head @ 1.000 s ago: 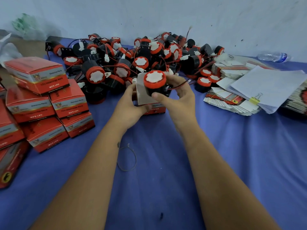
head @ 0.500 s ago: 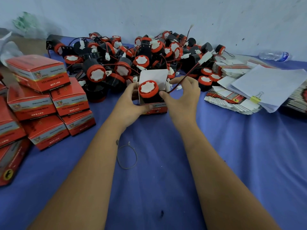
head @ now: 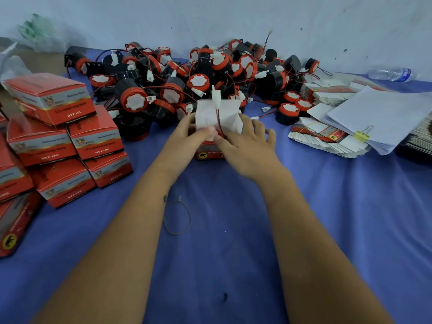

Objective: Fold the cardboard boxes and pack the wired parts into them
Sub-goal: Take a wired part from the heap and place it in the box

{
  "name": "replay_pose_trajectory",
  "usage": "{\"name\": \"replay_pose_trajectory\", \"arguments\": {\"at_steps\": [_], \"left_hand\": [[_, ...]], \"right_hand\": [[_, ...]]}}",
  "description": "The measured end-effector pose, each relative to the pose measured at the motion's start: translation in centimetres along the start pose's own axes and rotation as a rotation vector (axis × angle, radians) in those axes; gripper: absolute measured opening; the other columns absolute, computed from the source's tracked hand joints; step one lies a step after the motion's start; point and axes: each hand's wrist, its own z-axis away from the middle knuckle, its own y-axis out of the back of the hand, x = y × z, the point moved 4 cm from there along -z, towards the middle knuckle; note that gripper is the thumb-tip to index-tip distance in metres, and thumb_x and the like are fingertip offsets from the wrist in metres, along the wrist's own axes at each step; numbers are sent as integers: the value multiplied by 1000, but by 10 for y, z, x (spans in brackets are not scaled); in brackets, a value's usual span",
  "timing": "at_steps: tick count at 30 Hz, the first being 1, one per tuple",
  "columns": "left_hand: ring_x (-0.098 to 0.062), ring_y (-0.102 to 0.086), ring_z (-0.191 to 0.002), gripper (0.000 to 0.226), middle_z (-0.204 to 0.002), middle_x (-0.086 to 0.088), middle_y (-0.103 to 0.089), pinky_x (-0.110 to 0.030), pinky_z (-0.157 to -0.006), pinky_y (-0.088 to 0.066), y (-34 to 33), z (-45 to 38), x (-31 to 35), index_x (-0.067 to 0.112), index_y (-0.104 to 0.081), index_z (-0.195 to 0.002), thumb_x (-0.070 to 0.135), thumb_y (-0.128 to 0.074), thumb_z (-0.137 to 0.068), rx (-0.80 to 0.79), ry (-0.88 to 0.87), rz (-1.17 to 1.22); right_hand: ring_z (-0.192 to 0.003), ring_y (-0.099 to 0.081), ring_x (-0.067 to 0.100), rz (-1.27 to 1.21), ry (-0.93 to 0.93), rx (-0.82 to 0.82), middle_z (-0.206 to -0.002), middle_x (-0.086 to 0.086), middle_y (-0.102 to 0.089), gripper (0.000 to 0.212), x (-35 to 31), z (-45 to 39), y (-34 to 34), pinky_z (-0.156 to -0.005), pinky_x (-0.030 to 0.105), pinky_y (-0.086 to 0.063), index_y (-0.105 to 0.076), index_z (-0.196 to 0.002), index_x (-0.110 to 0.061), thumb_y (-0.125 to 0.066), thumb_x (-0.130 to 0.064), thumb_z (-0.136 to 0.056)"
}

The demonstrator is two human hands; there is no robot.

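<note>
A small red cardboard box (head: pixel 210 153) stands on the blue cloth at centre, its white flaps (head: pixel 224 115) open upward. A black-and-red wired part sits down inside it, only a sliver of red rim (head: pixel 219 132) showing. Its red-black wire with a white connector (head: pixel 216 100) sticks up out of the opening. My left hand (head: pixel 187 136) grips the box's left side, thumb over the top edge. My right hand (head: pixel 245 146) lies against the box's right side with fingers spread, its thumb pressing at the opening. Behind lies a big pile of the same wired parts (head: pixel 187 78).
Closed red boxes (head: pixel 58 136) are stacked at the left. Flat unfolded boxes (head: pixel 325 136) and a paper stack with a yellow binder clip (head: pixel 361 135) lie at the right. A water bottle (head: pixel 392 74) rests by the wall. A rubber band (head: pixel 177 216) lies between my forearms.
The part has sunk from the box's mouth down inside it. My right hand let go of the wire and spread against the box; the connector now stands upright.
</note>
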Motion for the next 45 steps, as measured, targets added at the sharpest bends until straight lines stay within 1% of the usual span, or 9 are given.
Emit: {"name": "replay_pose_trajectory", "arguments": {"at_steps": [6,11,15,20,26,34,38,42,45], "left_hand": [[-11,-66,-104,33,-110,7,-69,-38,-94,-55,0,-3,-1,28,-58,-123,15,-63,-93,138,36,-32],[-1,-63,-94,34,-105,15,-67,-14,-71,-50,-2,-4,-2,26,-56,-126,16,-62,-94,183,21,-87],[-2,-61,-97,33,-108,14,-65,-17,-72,-47,-3,-3,0,26,-56,-125,17,-63,-94,201,5,-110],[-1,-61,-95,34,-106,15,-65,-15,-72,-46,-4,0,2,26,-56,-125,17,-63,-93,196,-15,-123],[-5,-63,-100,36,-111,9,-67,-22,-79,-52,-3,0,3,25,-57,-128,17,-63,-93,179,-33,-123],[-17,-66,-103,43,-108,3,-67,-34,-88,-56,-5,1,2,14,-56,-130,-4,-58,-92,137,4,36],[-7,-65,-95,35,-105,9,-68,-28,-80,-56,-3,1,3,21,-58,-127,11,-63,-93,160,-25,-87],[-16,-62,-111,41,-118,4,-66,-34,-91,-54,-4,0,1,21,-54,-134,15,-63,-94,170,-19,-149],[-23,-43,-129,67,-139,-6,-46,-32,-105,-39,-1,6,7,20,-40,-145,20,-73,-86,345,-88,-321]], "right_hand": [[-129,-35,30,42,68,373,-145,8,-41,34,-19,8,14,-104,42,-25,-68,-104,-16,-51,-44,-94],[-85,-49,28,-266,104,850,-91,11,-55,13,-22,19,43,-72,35,-41,-73,-79,-8,-68,-20,-83],[-60,-43,6,-638,-3,627,-61,-14,-43,8,-11,12,36,-57,29,-39,-55,-84,-17,-61,-12,-87],[-57,-38,14,-730,73,576,-60,-6,-44,20,-10,16,37,-54,39,-40,-47,-79,-19,-57,-4,-86],[-73,-50,23,-427,237,478,-73,3,-61,6,-16,18,32,-64,47,-45,-62,-82,-10,-58,-14,-81],[-70,-54,23,-186,428,528,-63,1,-63,13,-41,25,28,-74,36,-37,-71,-82,-14,-65,-25,-81],[-56,-44,23,-296,327,591,-53,5,-52,22,-37,24,32,-71,35,-38,-56,-64,-6,-54,-22,-80],[-57,-42,26,-445,203,661,-54,8,-52,21,-24,23,38,-72,36,-38,-53,-64,-3,-51,-20,-76],[-68,-46,22,-388,203,701,-63,2,-56,15,-22,23,39,-71,38,-38,-55,-61,-7,-58,-15,-74]]}}
